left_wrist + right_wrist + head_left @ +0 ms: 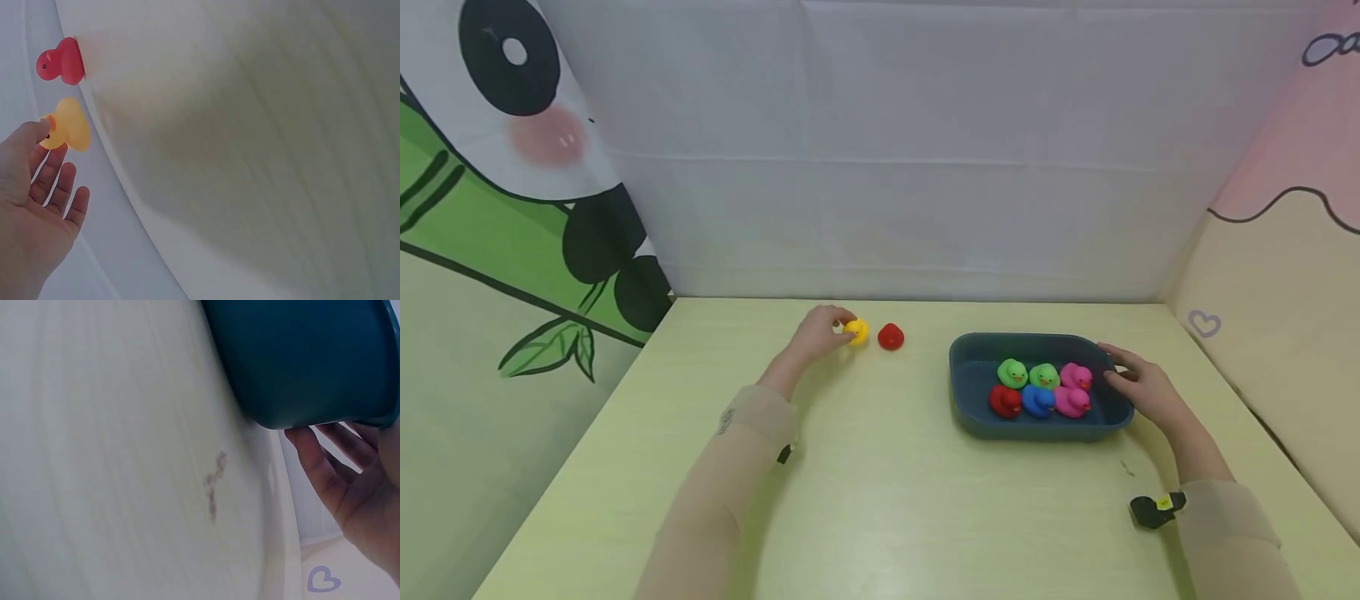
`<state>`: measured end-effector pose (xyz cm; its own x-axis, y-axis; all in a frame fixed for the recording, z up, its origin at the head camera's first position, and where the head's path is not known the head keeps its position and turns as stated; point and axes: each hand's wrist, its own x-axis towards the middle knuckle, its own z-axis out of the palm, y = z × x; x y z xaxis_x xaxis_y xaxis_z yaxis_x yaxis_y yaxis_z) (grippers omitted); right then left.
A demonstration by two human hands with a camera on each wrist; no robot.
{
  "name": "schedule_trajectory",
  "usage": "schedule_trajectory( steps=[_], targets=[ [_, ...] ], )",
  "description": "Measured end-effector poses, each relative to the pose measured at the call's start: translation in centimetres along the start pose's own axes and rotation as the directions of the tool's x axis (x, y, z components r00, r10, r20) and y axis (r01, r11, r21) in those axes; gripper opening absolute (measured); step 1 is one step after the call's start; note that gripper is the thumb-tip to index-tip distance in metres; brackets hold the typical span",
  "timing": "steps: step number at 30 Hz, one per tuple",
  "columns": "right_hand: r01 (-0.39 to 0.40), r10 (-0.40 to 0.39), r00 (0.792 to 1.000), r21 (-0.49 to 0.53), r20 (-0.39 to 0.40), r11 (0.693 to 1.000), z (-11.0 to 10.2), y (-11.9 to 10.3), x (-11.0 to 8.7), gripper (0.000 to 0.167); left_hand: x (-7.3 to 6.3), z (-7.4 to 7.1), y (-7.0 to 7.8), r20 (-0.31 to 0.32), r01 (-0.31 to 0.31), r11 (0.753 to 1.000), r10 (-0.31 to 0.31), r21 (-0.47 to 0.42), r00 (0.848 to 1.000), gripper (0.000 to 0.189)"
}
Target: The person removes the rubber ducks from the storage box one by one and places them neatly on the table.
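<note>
My left hand [820, 333] pinches a yellow rubber duck [856, 332] between thumb and forefinger near the table's far edge. In the left wrist view the thumb lies against the head of that yellow duck [70, 125], while the other fingers spread below it. Just right of it sits a red rubber duck [891, 337]. My right hand [1150, 392] holds the right end of a dark blue tub [973, 427]. Seen from the right wrist, the thumb touches the outside of the tub [306, 362]; some fingertips are hidden.
Inside the tub are two green ducks [1012, 374], two pink ducks [1072, 402], a blue duck [1038, 402] and another red duck [1004, 402]. A white backdrop [880, 167] rises behind the pale table [880, 517]. Printed side walls [1285, 333] flank it.
</note>
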<state>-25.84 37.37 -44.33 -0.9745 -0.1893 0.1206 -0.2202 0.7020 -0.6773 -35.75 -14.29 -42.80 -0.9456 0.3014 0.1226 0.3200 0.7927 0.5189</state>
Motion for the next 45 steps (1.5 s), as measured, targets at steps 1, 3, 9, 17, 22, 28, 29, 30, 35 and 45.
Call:
schedule_trajectory(
  steps=[1,3,9,17,22,28,29,30,35,45],
  targets=[
    [-0.002,0.002,1.0,0.002,0.001,1.0,0.0,0.0,0.0,0.051,0.1,0.1,-0.1,0.006,0.003,1.0,-0.003,0.004,1.0,0.031],
    [-0.007,0.007,1.0,0.004,0.003,1.0,0.0,-0.1,-0.1,0.051,0.3,0.2,-0.3,0.02,0.007,1.0,-0.007,0.01,1.0,0.031],
    [-0.003,0.003,1.0,0.013,0.001,1.0,0.0,-0.1,-0.1,0.051,0.7,0.4,-0.7,0.07,0.026,0.999,-0.028,0.027,0.997,0.033],
    [0.021,-0.021,1.0,0.03,-0.013,0.999,0.1,-0.1,-0.1,0.049,0.8,0.5,-0.7,0.111,0.058,0.998,-0.058,0.003,0.992,0.034],
    [0.023,-0.023,0.999,0.02,-0.024,1.0,0.1,-0.2,-0.3,0.048,0.8,0.5,-0.6,0.119,0.075,0.997,-0.073,-0.015,0.99,0.035],
    [0.027,-0.026,0.999,0.035,-0.031,0.999,0.0,-0.3,-0.2,0.048,0.6,0.9,-1.0,0.093,0.076,0.997,-0.073,-0.031,0.993,0.041],
    [0.028,-0.026,0.999,0.039,-0.03,0.999,0.0,-0.3,-0.2,0.048,0.6,0.9,-1.0,0.085,0.07,0.997,-0.067,-0.036,0.994,0.043],
    [0.027,-0.026,0.999,0.041,-0.028,0.999,0.0,-0.2,-0.2,0.048,0.5,0.9,-1.1,0.076,0.062,0.997,-0.058,-0.04,0.995,0.044],
    [0.011,-0.01,1.0,0.041,-0.018,0.999,0.0,-0.2,-0.2,0.048,-0.1,0.6,-0.9,0.031,0.005,0.999,-0.004,-0.041,1.0,0.049],
    [-0.003,0.003,1.0,0.049,-0.001,0.999,-0.1,-0.6,-0.3,0.049,-1.5,-0.4,0.5,-0.051,-0.017,1.0,0.016,-0.025,0.999,0.052]
  ],
)
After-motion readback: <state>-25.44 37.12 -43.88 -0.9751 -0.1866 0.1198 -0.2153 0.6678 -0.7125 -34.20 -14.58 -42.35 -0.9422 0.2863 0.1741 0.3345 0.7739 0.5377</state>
